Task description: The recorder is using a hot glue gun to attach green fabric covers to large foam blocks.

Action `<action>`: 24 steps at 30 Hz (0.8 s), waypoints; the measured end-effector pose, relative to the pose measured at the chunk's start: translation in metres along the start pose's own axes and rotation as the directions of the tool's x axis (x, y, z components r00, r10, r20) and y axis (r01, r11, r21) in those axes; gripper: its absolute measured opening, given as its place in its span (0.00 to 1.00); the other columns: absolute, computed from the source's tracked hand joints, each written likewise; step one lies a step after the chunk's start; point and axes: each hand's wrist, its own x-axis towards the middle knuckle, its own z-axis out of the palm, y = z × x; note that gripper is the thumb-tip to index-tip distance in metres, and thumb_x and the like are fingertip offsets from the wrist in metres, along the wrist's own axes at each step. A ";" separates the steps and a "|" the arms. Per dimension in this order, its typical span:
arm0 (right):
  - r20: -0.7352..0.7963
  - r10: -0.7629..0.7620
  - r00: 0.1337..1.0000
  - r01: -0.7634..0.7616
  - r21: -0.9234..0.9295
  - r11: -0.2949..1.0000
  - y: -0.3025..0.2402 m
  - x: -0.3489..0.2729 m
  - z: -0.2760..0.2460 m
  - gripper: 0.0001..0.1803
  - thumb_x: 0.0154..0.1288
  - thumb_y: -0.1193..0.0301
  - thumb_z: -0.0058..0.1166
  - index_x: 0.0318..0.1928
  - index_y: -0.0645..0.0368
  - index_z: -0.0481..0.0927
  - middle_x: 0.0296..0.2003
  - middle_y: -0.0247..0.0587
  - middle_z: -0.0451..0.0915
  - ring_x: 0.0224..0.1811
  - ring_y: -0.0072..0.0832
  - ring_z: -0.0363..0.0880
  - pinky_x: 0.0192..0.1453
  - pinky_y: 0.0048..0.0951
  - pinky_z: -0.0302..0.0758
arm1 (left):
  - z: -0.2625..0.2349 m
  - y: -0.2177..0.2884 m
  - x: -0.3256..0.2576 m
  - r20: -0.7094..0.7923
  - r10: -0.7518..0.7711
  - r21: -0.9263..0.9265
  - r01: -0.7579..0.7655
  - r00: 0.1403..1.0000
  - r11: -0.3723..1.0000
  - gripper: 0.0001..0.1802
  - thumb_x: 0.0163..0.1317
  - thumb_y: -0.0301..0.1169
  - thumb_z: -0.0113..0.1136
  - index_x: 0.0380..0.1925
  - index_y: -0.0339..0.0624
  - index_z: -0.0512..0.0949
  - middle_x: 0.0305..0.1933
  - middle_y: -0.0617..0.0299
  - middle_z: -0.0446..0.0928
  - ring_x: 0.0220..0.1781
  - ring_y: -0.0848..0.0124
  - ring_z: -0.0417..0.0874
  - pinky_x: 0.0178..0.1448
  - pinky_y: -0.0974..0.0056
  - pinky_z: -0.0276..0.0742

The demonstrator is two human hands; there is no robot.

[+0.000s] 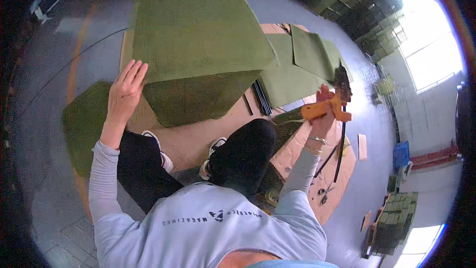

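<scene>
Green felt block (198,44) — orange glue gun (325,109)

Box (198,49) left, tool (327,109) right, scissors (325,193) below

I counted one large green block (198,49) under two hands, left hand (125,91) and right hand (325,106). One orange tool (325,110) was in view. Two loose green sheets (302,62) lay beyond it, perhaps three; the overlap was hard to read. Two shoes (163,156) showed, and one blue crate (401,154) stood far right.
</scene>
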 end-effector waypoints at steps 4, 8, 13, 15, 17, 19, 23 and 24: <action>0.068 0.039 0.997 -0.052 0.200 0.979 0.005 0.019 0.068 0.20 0.55 0.72 0.55 0.48 0.65 0.68 0.48 0.53 0.71 0.59 0.47 0.65 0.68 0.50 0.55 | 0.008 0.000 0.001 -0.055 0.075 0.029 -0.073 0.996 0.997 0.22 0.49 0.25 0.60 0.48 0.37 0.74 0.52 0.56 0.73 0.59 0.63 0.70 0.57 0.62 0.72; 0.102 0.092 0.991 -0.123 0.358 0.926 -0.004 0.014 0.124 0.17 0.60 0.67 0.49 0.45 0.66 0.68 0.46 0.51 0.71 0.59 0.49 0.64 0.70 0.52 0.51 | 0.014 0.001 0.010 -0.083 0.070 -0.049 -0.074 0.994 0.996 0.16 0.48 0.27 0.62 0.39 0.37 0.77 0.46 0.56 0.77 0.54 0.63 0.74 0.51 0.62 0.75; 0.311 0.150 0.939 -0.212 0.175 0.962 0.022 -0.063 0.159 0.26 0.53 0.52 0.53 0.43 0.62 0.67 0.38 0.43 0.69 0.45 0.42 0.69 0.59 0.45 0.61 | 0.021 -0.001 0.014 -0.146 0.016 -0.112 -0.032 0.989 0.993 0.12 0.49 0.29 0.62 0.35 0.39 0.79 0.41 0.57 0.78 0.46 0.63 0.78 0.44 0.62 0.77; 0.398 0.269 0.877 -0.301 0.018 0.953 0.046 -0.105 0.136 0.28 0.49 0.52 0.57 0.43 0.59 0.68 0.39 0.40 0.69 0.47 0.38 0.69 0.55 0.41 0.64 | 0.025 -0.005 0.013 -0.208 0.001 -0.163 -0.036 0.978 0.986 0.11 0.49 0.30 0.62 0.34 0.40 0.79 0.38 0.56 0.79 0.42 0.63 0.80 0.42 0.62 0.77; 0.290 0.397 0.871 -0.442 0.108 0.891 0.046 -0.139 0.153 0.28 0.48 0.55 0.58 0.44 0.60 0.70 0.42 0.42 0.70 0.51 0.36 0.67 0.59 0.38 0.63 | 0.014 -0.009 0.020 -0.127 -0.137 -0.314 0.091 0.982 0.945 0.10 0.52 0.31 0.60 0.34 0.40 0.79 0.34 0.55 0.80 0.36 0.61 0.81 0.39 0.62 0.76; 0.264 0.421 0.867 -0.447 0.044 0.893 0.043 -0.154 0.148 0.26 0.51 0.58 0.56 0.44 0.63 0.69 0.42 0.43 0.70 0.52 0.38 0.67 0.63 0.40 0.59 | 0.005 -0.013 0.029 -0.056 -0.121 -0.339 0.095 0.991 0.936 0.10 0.53 0.31 0.59 0.34 0.40 0.79 0.32 0.54 0.79 0.34 0.60 0.81 0.39 0.62 0.75; 0.182 0.413 0.893 -0.434 0.095 0.896 0.033 -0.145 0.166 0.22 0.54 0.59 0.55 0.43 0.64 0.69 0.40 0.43 0.70 0.50 0.37 0.68 0.63 0.41 0.59 | -0.007 -0.022 0.048 0.105 -0.085 -0.355 0.118 0.991 0.927 0.09 0.55 0.30 0.56 0.33 0.37 0.78 0.34 0.53 0.79 0.36 0.57 0.80 0.39 0.60 0.73; 0.180 0.411 0.894 -0.431 0.092 0.898 0.036 -0.143 0.165 0.22 0.54 0.59 0.55 0.43 0.64 0.69 0.40 0.43 0.70 0.50 0.37 0.68 0.63 0.41 0.59 | -0.007 -0.024 0.049 0.077 -0.063 -0.360 0.086 0.995 0.929 0.08 0.56 0.29 0.56 0.34 0.37 0.78 0.36 0.53 0.79 0.37 0.57 0.80 0.40 0.60 0.73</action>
